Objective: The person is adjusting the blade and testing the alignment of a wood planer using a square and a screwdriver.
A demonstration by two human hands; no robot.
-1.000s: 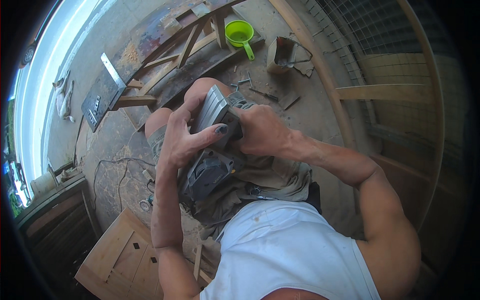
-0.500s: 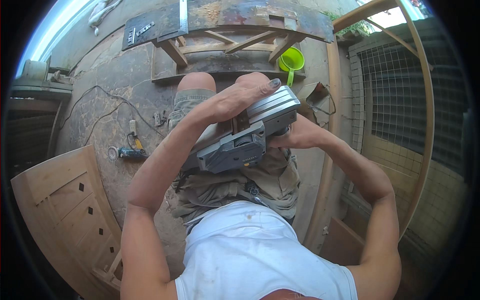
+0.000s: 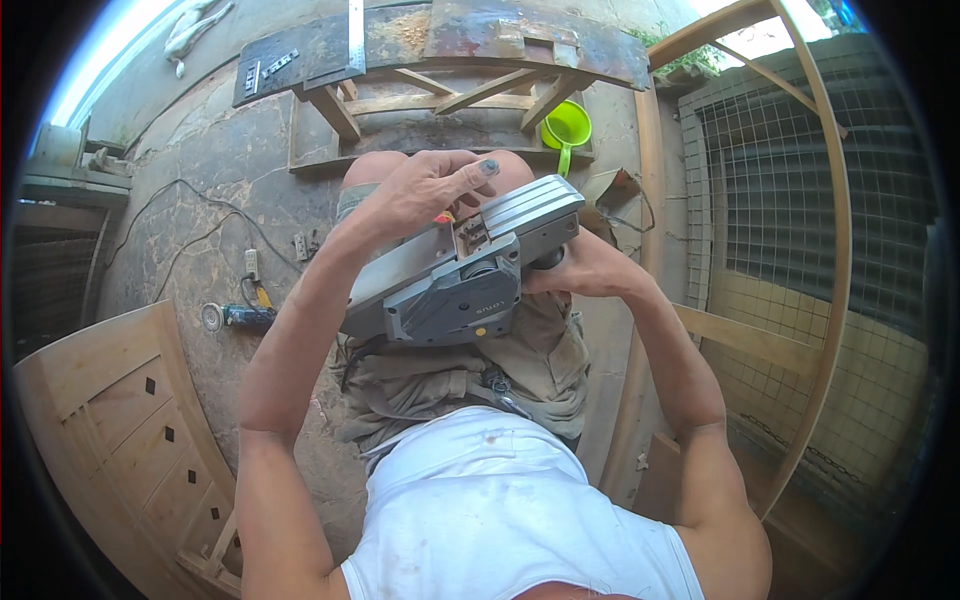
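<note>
The grey power tool (image 3: 465, 275) is lying between both hands: left hand (image 3: 425, 190) gripping its top, right hand (image 3: 580, 268) clutching its far side.

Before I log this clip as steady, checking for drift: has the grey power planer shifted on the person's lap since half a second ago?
No real shift. The grey power planer lies across the lap as before, its ribbed end toward the green funnel, left hand on top.

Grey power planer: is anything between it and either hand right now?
Nothing visible. The left hand lies directly on the grey power planer at its upturned flat sole, and the right hand grips its far side. The tool sits over the lap.
</note>
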